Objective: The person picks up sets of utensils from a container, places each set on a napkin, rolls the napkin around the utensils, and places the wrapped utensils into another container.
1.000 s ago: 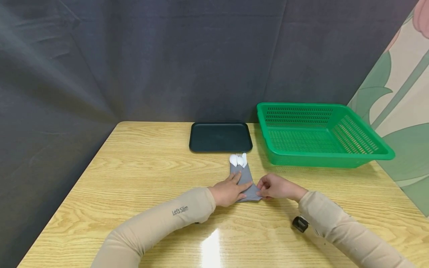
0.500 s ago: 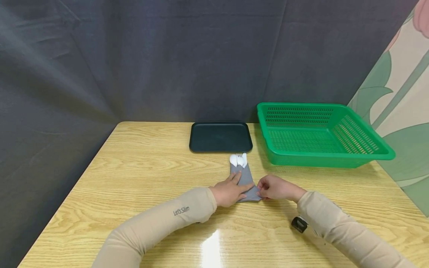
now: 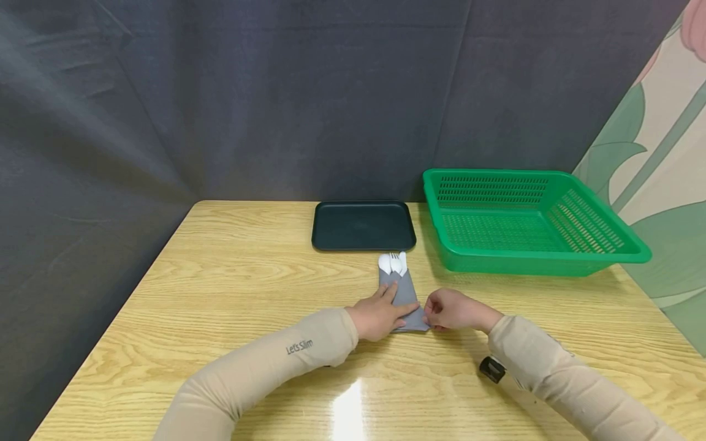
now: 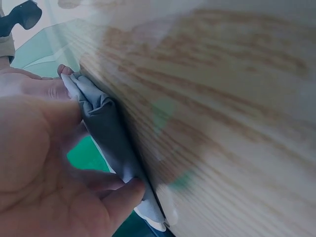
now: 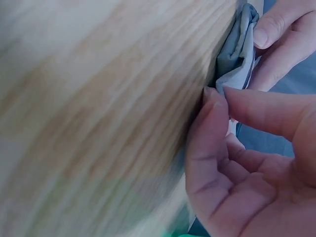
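A grey cloth napkin [image 3: 401, 293] lies folded on the table, narrow at the top and flaring at its lower right corner. From its top stick out a white spoon [image 3: 384, 263], a white fork [image 3: 394, 263] and a white knife [image 3: 403, 262], their lower parts hidden in the cloth. My left hand [image 3: 375, 317] rests on the napkin with fingers spread. My right hand [image 3: 456, 308] pinches the lower right corner between thumb and forefinger. In the right wrist view, the layered napkin edge [image 5: 237, 61] meets those fingertips. The left wrist view shows the rolled lower edge of the cloth [image 4: 116, 133].
Just beyond the cutlery lies a dark rectangular tray [image 3: 364, 226]. A green plastic basket [image 3: 529, 262] with slotted walls stands at the back right of the wooden table [image 3: 220, 275]. Behind the table hangs a dark curtain [image 3: 309, 104].
My right hand has dropped very slightly while still at the napkin's corner. My left hand keeps its place on the cloth, and the cutlery has stayed put.
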A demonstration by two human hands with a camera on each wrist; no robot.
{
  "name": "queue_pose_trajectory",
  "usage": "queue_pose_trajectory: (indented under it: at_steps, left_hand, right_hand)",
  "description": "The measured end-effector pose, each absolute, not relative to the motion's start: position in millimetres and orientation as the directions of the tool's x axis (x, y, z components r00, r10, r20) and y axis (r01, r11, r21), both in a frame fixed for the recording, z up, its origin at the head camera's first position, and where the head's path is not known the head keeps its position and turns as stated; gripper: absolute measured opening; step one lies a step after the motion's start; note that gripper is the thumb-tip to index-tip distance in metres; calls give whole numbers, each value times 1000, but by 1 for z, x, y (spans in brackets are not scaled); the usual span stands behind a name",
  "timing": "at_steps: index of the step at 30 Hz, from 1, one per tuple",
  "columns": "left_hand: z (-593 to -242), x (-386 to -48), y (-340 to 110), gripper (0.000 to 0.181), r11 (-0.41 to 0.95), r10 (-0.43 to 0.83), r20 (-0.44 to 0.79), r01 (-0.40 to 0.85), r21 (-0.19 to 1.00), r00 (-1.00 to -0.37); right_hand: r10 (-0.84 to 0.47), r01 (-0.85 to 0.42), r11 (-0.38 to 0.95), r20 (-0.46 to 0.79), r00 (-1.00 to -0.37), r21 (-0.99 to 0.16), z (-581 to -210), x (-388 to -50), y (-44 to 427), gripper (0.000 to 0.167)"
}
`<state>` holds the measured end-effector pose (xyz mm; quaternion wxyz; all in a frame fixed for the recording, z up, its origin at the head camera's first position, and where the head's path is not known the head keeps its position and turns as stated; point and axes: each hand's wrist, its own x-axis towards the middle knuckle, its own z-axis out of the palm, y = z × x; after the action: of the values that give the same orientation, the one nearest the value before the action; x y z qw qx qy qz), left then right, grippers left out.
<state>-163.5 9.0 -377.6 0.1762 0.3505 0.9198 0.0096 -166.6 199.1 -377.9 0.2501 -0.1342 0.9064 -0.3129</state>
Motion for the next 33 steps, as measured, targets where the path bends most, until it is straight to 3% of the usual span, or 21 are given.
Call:
queue_pose_trajectory:
  at_steps: [11, 33]
  left_hand:
    - [-379, -165, 6, 45, 739, 671, -293, 648, 187, -681]
    - [-376, -166, 5, 49, 725, 684, -311, 662, 189, -660]
  right_hand:
    - [-453, -174, 763, -322, -831, -623, -377, -169, 197, 4]
    - [-474, -75, 720, -408, -780, -690, -373, -171, 204, 19]
